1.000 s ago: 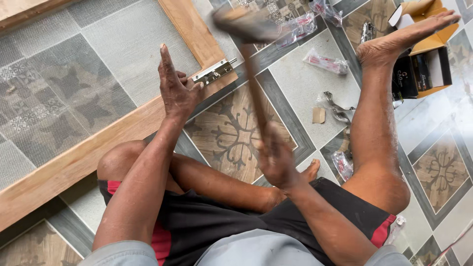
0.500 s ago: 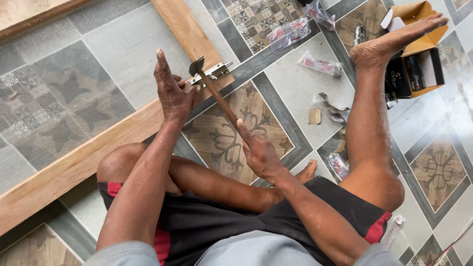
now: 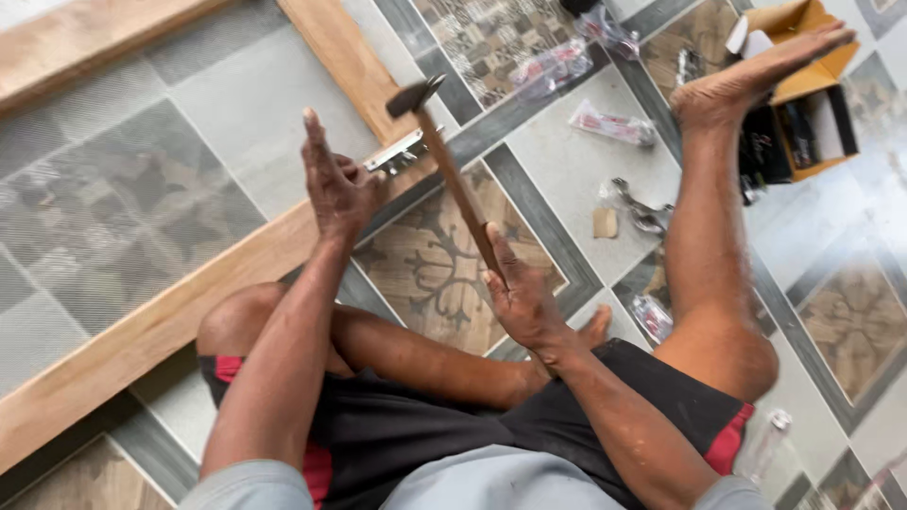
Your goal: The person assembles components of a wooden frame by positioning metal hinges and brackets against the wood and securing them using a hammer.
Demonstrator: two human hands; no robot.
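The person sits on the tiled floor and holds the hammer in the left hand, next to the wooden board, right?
Not quite. The head view shows the hammer gripped in the right hand. The left hand rests at the metal bracket on the wooden board. The person does sit on the tiled floor.

Patterned tile floor [image 3: 189,142], wooden boards [image 3: 142,331], cardboard box [image 3: 812,66]

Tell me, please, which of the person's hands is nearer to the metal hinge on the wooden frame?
Left. The left hand sits right beside the metal hinge on the wooden frame, fingers at its edge. The right hand is lower down, gripping the hammer handle.
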